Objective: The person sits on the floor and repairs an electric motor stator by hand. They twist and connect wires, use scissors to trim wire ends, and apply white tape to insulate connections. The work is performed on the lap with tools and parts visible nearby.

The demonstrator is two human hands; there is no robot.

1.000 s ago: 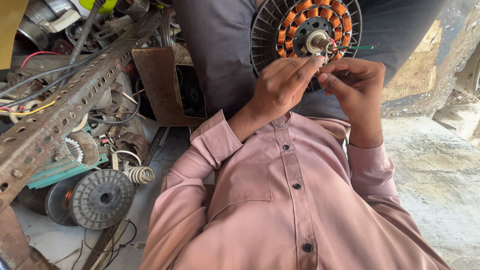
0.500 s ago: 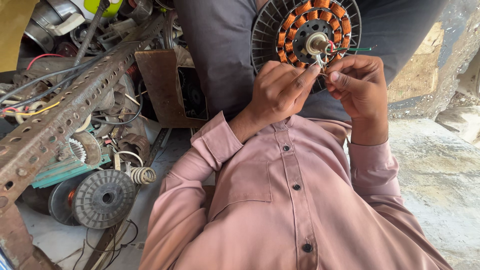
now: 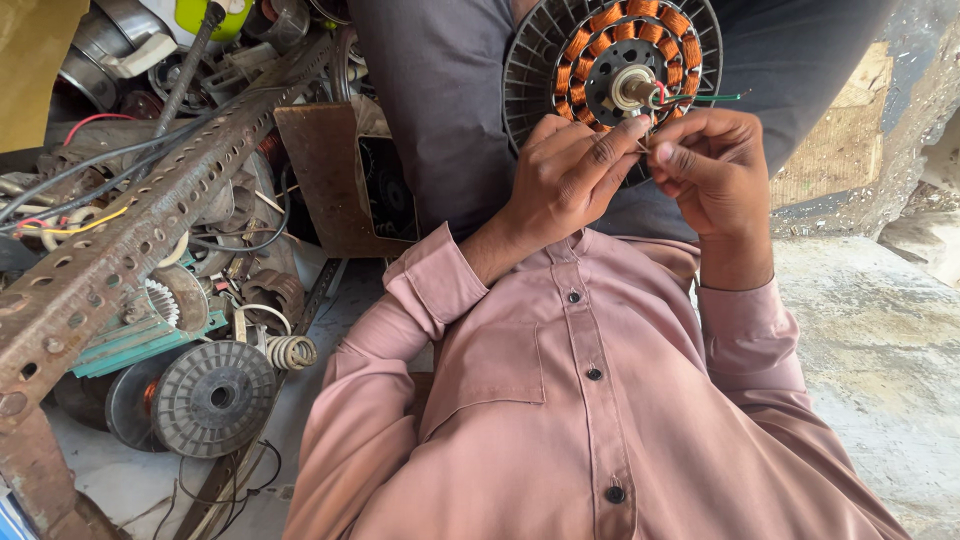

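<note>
Two hands meet at upper centre of the frame, over a fan-motor stator [image 3: 600, 60] propped on the lap, presumably so its hub faces up and the leads stay within reach. It is a dark slotted disc with a ring of orange copper coils around a pale central shaft; red and green leads exit right. Left hand [image 3: 565, 180] lies against the lower rim, fingers curled narrow, index and thumb tips closed near the leads; whether they pinch a wire, cannot tell. Right hand [image 3: 715, 170] mirrors it, thumb and forefinger nipped together on something thin. Lower left: a grey ribbed rotor disc [image 3: 212, 397] beside a perforated rusty angle bar [image 3: 130, 240].
</note>
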